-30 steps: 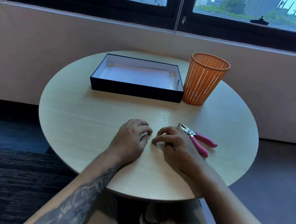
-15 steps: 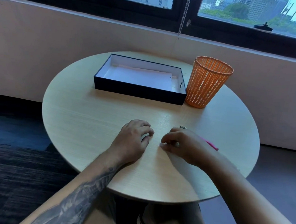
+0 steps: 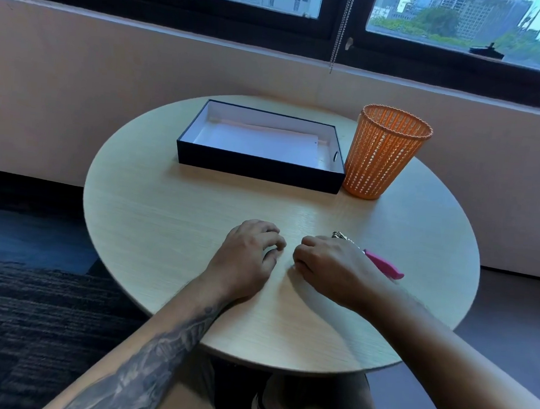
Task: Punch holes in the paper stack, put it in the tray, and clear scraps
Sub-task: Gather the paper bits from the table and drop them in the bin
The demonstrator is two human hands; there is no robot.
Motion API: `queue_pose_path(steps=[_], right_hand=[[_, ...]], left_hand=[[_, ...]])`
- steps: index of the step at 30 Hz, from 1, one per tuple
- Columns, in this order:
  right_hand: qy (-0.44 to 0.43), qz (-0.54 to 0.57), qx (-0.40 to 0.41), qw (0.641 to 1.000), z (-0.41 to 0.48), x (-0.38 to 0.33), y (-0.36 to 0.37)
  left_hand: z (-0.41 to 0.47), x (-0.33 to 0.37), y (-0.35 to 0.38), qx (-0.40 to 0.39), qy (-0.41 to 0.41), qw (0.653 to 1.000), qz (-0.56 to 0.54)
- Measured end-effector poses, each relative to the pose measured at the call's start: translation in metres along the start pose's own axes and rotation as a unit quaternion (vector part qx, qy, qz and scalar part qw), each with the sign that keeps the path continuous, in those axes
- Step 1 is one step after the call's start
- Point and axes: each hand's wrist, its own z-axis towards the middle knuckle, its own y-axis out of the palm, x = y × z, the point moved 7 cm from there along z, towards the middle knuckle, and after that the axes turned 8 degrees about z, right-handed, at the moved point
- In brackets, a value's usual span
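The white paper stack lies flat inside the black tray at the back of the round table. My left hand rests on the table near the front with its fingers curled under; nothing shows in it. Just to its right, my right hand has its fingertips drawn together on the table top, pinching at a tiny pale paper scrap that is barely visible. The pink-handled hole punch lies on the table behind my right hand, which hides most of it.
An orange mesh waste basket stands upright against the tray's right end. A wall with windows runs behind the table. Dark carpet lies to the left, and my knees are under the table's front edge.
My right hand has slid a little left and turned, now covering more of the punch. The left hand has stayed in place. The camera has tilted up slightly.
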Motion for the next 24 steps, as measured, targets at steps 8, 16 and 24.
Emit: queue_pose_path(steps=[8, 16, 24], right_hand=[[0.129, 0.18, 0.056, 0.974, -0.01, 0.029, -0.008], [0.162, 0.283, 0.124, 0.937, -0.004, 0.069, -0.048], [0.164, 0.236, 0.203, 0.936, 0.023, 0.139, -0.13]], left_hand=[[0.001, -0.002, 0.0, -0.006, -0.015, 1.0, -0.02], [0.045, 0.009, -0.019, -0.002, -0.025, 0.998, -0.056], [0.18, 0.052, -0.042, 0.011, 0.036, 0.999, -0.019]])
